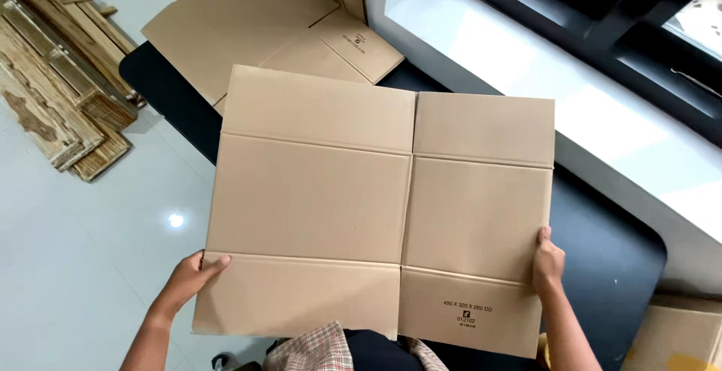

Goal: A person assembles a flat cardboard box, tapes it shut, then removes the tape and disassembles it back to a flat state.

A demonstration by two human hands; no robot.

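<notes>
A glossy pale tiled floor [83,266] reflects a ceiling light. Weathered wooden planks [53,85] lie at left. A white sill [571,108] runs below a dark-framed window [602,10]

Dark table [617,266], flattened cardboard boxes [248,18] lying on its far end

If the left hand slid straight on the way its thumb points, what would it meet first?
The left hand points right across the flat cardboard box; it would probably meet only bare cardboard, then the middle slit.
</notes>
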